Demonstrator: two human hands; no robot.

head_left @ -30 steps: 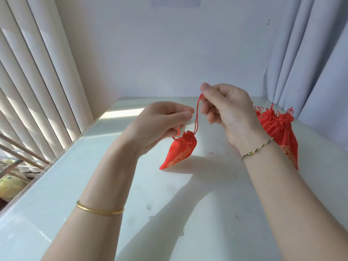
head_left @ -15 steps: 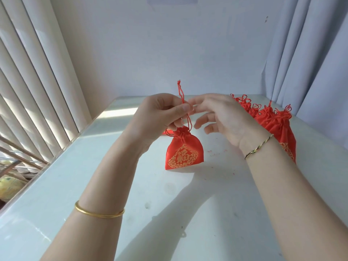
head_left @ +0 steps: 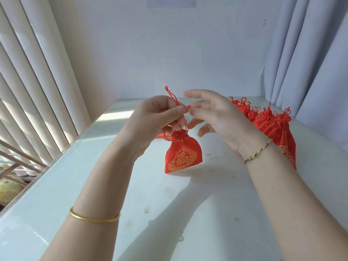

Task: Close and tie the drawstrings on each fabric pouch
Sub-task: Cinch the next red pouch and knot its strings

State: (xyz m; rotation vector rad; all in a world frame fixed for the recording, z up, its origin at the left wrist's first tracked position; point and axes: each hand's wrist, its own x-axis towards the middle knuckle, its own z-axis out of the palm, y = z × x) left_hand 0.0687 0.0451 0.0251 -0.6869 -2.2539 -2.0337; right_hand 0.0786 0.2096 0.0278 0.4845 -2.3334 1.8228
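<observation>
left hand point(head_left: 156, 119) pinched thin red drawstring cord point(head_left: 172, 96) at 12 o'clock of small red gold-printed fabric pouch point(head_left: 182, 157), over white table point(head_left: 169, 213) | right hand point(head_left: 216, 117) spread, 3 o'clock | best: cord taut, knot snug

A red, gold-printed pouch point(head_left: 183, 157) was upright, neck cinched, its drawstring point(head_left: 172, 96) rising above; more red pouches point(head_left: 271, 125) lay heaped at right.

One red pouch point(head_left: 183, 157) is counted apart. A heap of pouches point(head_left: 273, 127) at the right is too bunched to be numbered. Two grips are counted, the left grip point(head_left: 150, 119) and the right grip point(head_left: 222, 117). Two bracelets are counted: one gold bangle point(head_left: 94, 218) and one braided cord point(head_left: 258, 151).
</observation>
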